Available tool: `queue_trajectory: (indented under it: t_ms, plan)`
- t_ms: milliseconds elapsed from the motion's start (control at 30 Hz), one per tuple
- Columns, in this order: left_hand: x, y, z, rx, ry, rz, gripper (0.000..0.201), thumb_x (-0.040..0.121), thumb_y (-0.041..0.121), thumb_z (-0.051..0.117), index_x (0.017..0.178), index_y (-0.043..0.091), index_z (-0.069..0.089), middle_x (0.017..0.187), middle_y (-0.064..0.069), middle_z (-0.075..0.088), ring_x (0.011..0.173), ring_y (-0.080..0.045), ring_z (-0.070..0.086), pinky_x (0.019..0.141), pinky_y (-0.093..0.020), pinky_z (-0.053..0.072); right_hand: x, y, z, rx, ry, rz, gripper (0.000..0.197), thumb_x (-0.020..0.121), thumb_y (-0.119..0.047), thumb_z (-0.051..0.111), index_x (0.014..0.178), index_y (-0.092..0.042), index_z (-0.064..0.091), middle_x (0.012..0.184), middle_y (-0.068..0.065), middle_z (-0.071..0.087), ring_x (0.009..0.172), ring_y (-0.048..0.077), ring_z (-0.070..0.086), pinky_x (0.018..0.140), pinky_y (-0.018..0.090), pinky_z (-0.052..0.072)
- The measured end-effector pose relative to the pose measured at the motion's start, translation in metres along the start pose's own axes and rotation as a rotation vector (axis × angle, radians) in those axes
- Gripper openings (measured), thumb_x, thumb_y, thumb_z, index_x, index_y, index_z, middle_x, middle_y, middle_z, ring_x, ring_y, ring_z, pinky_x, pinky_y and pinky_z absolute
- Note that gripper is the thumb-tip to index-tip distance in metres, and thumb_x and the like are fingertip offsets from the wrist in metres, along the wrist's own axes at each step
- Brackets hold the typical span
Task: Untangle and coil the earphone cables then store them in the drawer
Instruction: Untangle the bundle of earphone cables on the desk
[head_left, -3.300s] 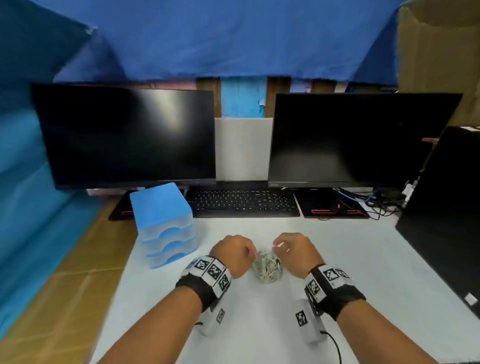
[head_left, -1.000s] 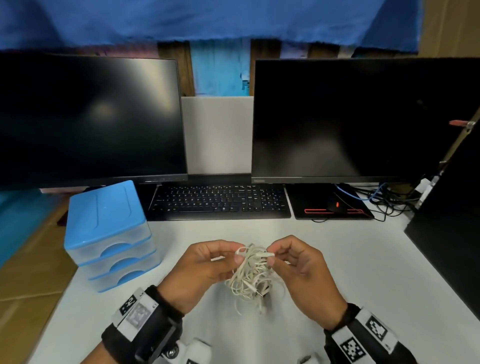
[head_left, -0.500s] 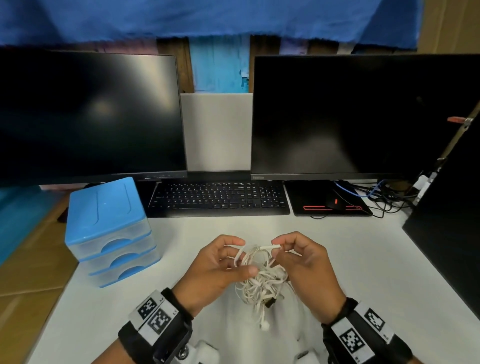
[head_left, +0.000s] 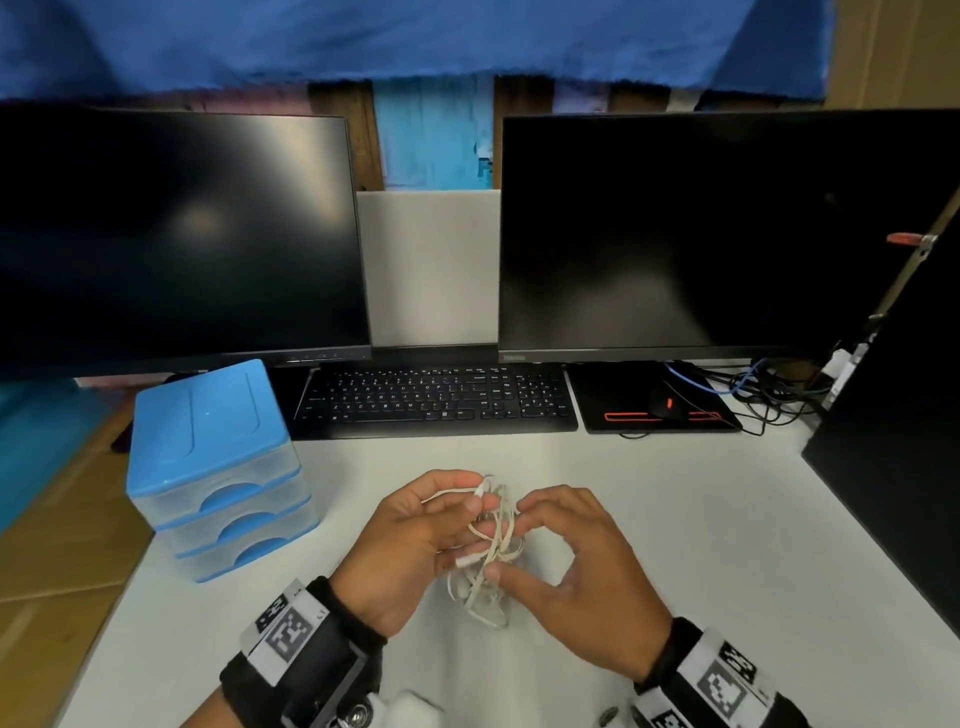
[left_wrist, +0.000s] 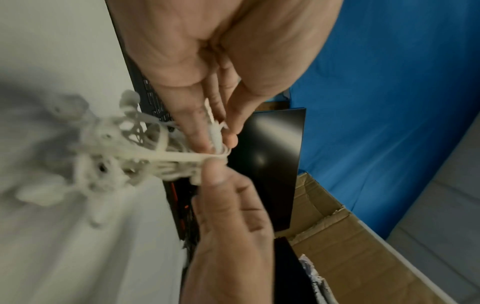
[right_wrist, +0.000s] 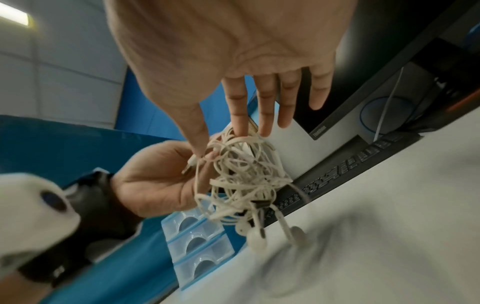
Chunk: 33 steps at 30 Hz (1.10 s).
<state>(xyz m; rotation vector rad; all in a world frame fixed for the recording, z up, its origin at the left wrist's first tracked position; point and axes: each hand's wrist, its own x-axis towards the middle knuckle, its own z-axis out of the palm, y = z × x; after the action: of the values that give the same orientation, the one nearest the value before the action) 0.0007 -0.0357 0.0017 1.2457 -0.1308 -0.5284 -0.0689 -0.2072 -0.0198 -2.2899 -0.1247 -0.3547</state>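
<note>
Both hands are raised a little above the white surface (head_left: 675, 519), with a knot of white earphone cables (head_left: 491, 551) bunched between them. The left hand (head_left: 410, 540) has its fingers curled, pinching a strand near a small plug end between thumb and forefinger; more loops lie over its other fingers. The right hand (head_left: 576, 571) meets it from the right, thumb and fingertips closing on the tangle's right side, the remaining fingers fairly straight. From the right wrist view the tangle (right_wrist: 241, 174) hangs below the fingers, two earbuds dangling at the bottom, just above the surface.

To the left of the hands, near the surface's left edge, stands a small drawer unit (head_left: 213, 467) with a blue top and three clear drawers with blue handles, all pushed in. Farther back lies a black keyboard (head_left: 441, 400), with a mouse on a black pad (head_left: 660, 410) to its right. Two dark monitors, left (head_left: 176, 234) and right (head_left: 717, 228), stand behind them. A blue cloth (head_left: 415, 36) hangs across the far wall.
</note>
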Motion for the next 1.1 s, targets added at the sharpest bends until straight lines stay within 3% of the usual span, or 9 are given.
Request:
queue_trajectory:
  t_ms: [133,233,367,500,600,767,900,1000,1100]
  plan:
    - [-0.007,0.008,0.007,0.07,-0.034,0.049,0.022,0.078,0.013,0.067,0.1,0.012,0.066,0.101,-0.011,0.076,0.084,-0.023,0.074,0.083,-0.038,0.056,0.001,0.002,0.002,0.169,0.057,0.033,0.012,0.072,-0.037,0.069,0.077,-0.026,0.067,0.091,-0.014,0.067,0.096,0.009,0.062,0.086,0.021,0.047]
    - [-0.008,0.012,0.006,0.151,0.017,0.133,0.013,0.086,0.005,0.065,0.097,0.011,0.065,0.096,-0.009,0.077,0.086,-0.021,0.074,0.077,-0.029,0.057,0.005,0.003,0.0,0.335,0.06,0.146,0.006,0.072,-0.022,0.066,0.069,-0.017,0.063,0.079,-0.002,0.07,0.075,0.027,0.065,0.074,0.035,0.052]
    - [-0.005,0.017,0.001,0.101,0.104,0.222,0.03,0.073,0.012,0.074,0.1,0.008,0.061,0.088,-0.011,0.076,0.079,-0.028,0.073,0.077,-0.035,0.057,0.009,0.01,-0.005,0.343,0.105,0.197,0.012,0.075,-0.007,0.066,0.066,-0.013,0.06,0.069,0.004,0.067,0.071,0.018,0.064,0.076,0.04,0.053]
    - [-0.008,0.012,0.008,0.014,0.075,0.218,0.045,0.066,0.013,0.075,0.106,0.008,0.057,0.077,-0.009,0.07,0.071,-0.029,0.074,0.063,-0.028,0.059,0.003,0.002,-0.001,0.462,0.152,0.121,0.016,0.077,-0.028,0.065,0.092,-0.023,0.065,0.091,-0.003,0.069,0.094,0.011,0.064,0.084,0.019,0.048]
    - [-0.01,0.008,0.012,0.032,0.065,0.241,0.041,0.065,0.011,0.075,0.102,0.007,0.059,0.075,-0.008,0.069,0.068,-0.029,0.073,0.062,-0.029,0.059,0.0,-0.004,0.003,0.337,0.011,0.026,0.027,0.077,-0.045,0.07,0.099,-0.029,0.068,0.098,-0.01,0.068,0.103,0.011,0.061,0.088,0.01,0.04]
    - [-0.007,0.008,0.008,0.043,0.065,0.269,0.024,0.072,0.012,0.072,0.092,0.006,0.062,0.081,-0.012,0.071,0.083,-0.034,0.074,0.074,-0.032,0.06,-0.001,0.006,0.006,0.258,-0.217,0.127,0.015,0.084,-0.019,0.069,0.092,-0.031,0.066,0.08,-0.004,0.066,0.076,0.007,0.059,0.074,0.026,0.052]
    - [-0.002,0.002,0.003,0.251,-0.068,0.186,0.017,0.089,0.006,0.06,0.105,0.006,0.066,0.1,-0.013,0.076,0.091,-0.021,0.072,0.076,-0.025,0.057,0.003,0.005,0.005,0.38,-0.181,0.123,0.012,0.087,-0.008,0.066,0.09,-0.02,0.068,0.07,-0.001,0.058,0.065,0.009,0.051,0.055,0.018,0.042]
    - [0.001,-0.002,0.0,0.358,-0.114,0.154,0.016,0.096,0.007,0.051,0.104,0.006,0.064,0.098,-0.013,0.076,0.089,-0.014,0.071,0.074,-0.013,0.05,0.005,0.006,0.005,0.497,-0.113,0.152,0.01,0.086,-0.005,0.069,0.082,-0.015,0.069,0.067,-0.001,0.057,0.066,0.009,0.05,0.057,0.02,0.043]
    - [0.001,-0.002,-0.006,0.419,-0.21,0.131,0.015,0.091,0.012,0.059,0.103,0.004,0.064,0.098,-0.009,0.076,0.091,-0.014,0.07,0.078,-0.017,0.051,0.007,0.007,0.001,0.641,-0.059,0.201,0.022,0.086,-0.004,0.07,0.073,-0.021,0.069,0.07,0.011,0.061,0.069,0.017,0.056,0.063,0.029,0.05]
